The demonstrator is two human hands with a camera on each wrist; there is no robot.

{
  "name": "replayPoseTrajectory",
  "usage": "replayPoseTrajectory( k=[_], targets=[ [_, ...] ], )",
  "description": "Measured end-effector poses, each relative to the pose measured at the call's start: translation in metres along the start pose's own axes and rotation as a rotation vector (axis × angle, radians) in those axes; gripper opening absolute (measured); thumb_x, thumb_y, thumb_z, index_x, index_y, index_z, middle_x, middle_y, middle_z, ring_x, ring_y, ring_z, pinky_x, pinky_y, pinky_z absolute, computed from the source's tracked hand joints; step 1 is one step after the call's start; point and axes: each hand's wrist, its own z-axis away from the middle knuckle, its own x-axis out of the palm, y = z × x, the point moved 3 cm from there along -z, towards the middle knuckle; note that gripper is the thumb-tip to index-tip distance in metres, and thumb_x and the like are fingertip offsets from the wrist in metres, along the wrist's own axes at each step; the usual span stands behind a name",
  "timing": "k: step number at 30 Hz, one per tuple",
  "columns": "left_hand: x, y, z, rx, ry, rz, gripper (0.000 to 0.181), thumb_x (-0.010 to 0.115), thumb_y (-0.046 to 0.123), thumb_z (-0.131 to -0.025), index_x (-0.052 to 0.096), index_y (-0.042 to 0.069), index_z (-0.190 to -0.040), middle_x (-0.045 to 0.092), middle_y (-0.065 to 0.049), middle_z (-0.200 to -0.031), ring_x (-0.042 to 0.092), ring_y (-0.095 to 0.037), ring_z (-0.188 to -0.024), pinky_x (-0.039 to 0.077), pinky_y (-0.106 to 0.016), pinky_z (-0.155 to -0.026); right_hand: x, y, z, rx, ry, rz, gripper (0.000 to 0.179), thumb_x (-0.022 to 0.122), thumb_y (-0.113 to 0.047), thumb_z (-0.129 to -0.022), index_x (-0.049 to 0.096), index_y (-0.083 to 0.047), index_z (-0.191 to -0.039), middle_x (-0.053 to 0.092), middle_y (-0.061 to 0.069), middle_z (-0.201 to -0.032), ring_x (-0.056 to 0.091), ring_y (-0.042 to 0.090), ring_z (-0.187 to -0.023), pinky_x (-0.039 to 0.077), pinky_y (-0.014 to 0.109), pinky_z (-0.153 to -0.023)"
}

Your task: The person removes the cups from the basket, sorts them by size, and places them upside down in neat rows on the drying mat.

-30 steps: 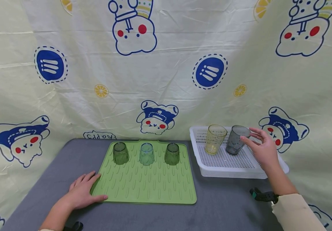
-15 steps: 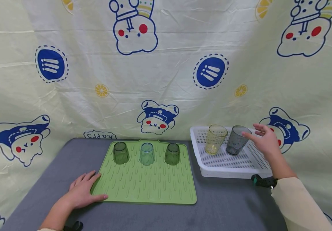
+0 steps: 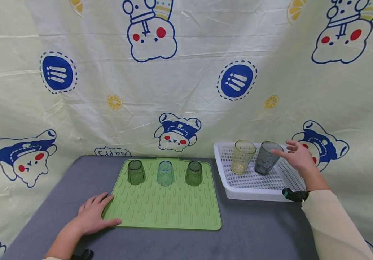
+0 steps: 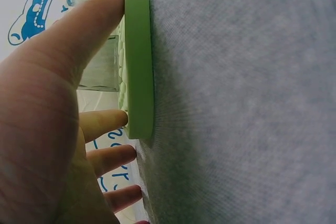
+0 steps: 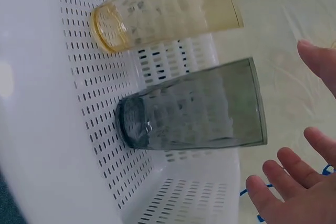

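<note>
On the mat [image 3: 170, 211], three glasses [image 3: 165, 175] stand inverted; right of it, two tumblers [image 5: 194, 111] seem pending. Left hand [image 3: 92, 216], right hand [image 3: 300, 158]: grips spread.

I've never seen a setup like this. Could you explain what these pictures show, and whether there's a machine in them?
No robot here: you see a person's left hand and right hand. The wide picture comes from a camera worn on the head, looking forward and down; the two close-ups come from cameras worn on the wrists.

On the grey table lie a green mat and a white basket. On the mat, a bluish glass stands between two green glasses. The basket holds a yellow glass and a grey glass.

The left hand touches the mat's near left corner. The right hand is beside the grey glass, without touching it. So neither hand holds a glass.
</note>
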Motion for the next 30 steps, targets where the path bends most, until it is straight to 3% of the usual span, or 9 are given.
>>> replayPoseTrajectory(
  k=[9, 22, 30],
  targets=[
    [0.001, -0.002, 0.002, -0.002, 0.011, 0.007, 0.103, 0.073, 0.074, -0.077, 0.048, 0.006, -0.151, 0.039, -0.028, -0.157, 0.034, -0.059, -0.140, 0.030, -0.080, -0.103, 0.002, 0.009, -0.014, 0.021, -0.063, 0.025, 0.122, 0.070, -0.066, -0.087, -0.001, -0.004, -0.164, 0.006, 0.037, -0.165, 0.014, 0.063, -0.148, 0.028, 0.079, -0.109],
    [0.004, -0.003, 0.000, 0.034, 0.061, 0.007, 0.102, 0.074, 0.073, -0.076, 0.050, 0.007, -0.150, 0.041, -0.026, -0.156, 0.036, -0.057, -0.139, 0.032, -0.080, -0.101, 0.003, 0.029, -0.031, 0.009, -0.139, -0.043, 0.130, 0.080, -0.058, -0.083, -0.007, -0.003, -0.163, 0.002, 0.039, -0.165, 0.014, 0.062, -0.148, 0.029, 0.073, -0.115],
    [0.003, 0.007, 0.001, 0.086, 0.135, 0.048, 0.098, 0.077, 0.068, -0.077, 0.052, 0.006, -0.148, 0.044, -0.025, -0.155, 0.038, -0.055, -0.140, 0.033, -0.079, -0.103, 0.008, 0.037, -0.035, 0.025, -0.153, -0.078, 0.132, 0.082, -0.055, -0.082, -0.008, -0.003, -0.163, 0.002, 0.039, -0.164, 0.019, 0.061, -0.147, 0.030, 0.070, -0.116]
  ],
)
